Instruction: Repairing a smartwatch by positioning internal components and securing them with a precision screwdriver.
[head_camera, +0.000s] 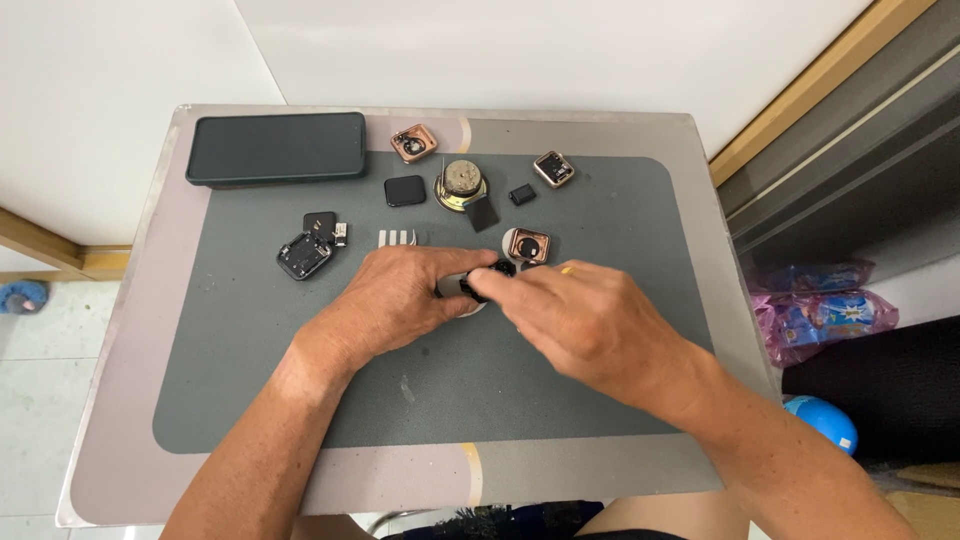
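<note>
Both hands meet at the middle of a grey mat (300, 400) that lies on a small table (120, 420). The left hand (395, 300) and the right hand (580, 320) together hold a small black part (487, 278) between their fingertips, just above the mat. The fingers of both hands are closed narrow around it. Something yellow (567, 269) sticks out near the right hand's fingers; I cannot tell what it is.

Just behind the hands lies a copper-coloured watch case (528, 246) on a round white piece. Further back are a round metal speaker (461, 184), a black square screen (405, 190), a small black block (521, 194) and two more copper watch cases (413, 143) (553, 169). To the left are an opened dark watch case (303, 255) and a dark phone (276, 148) at the far left corner of the table.
</note>
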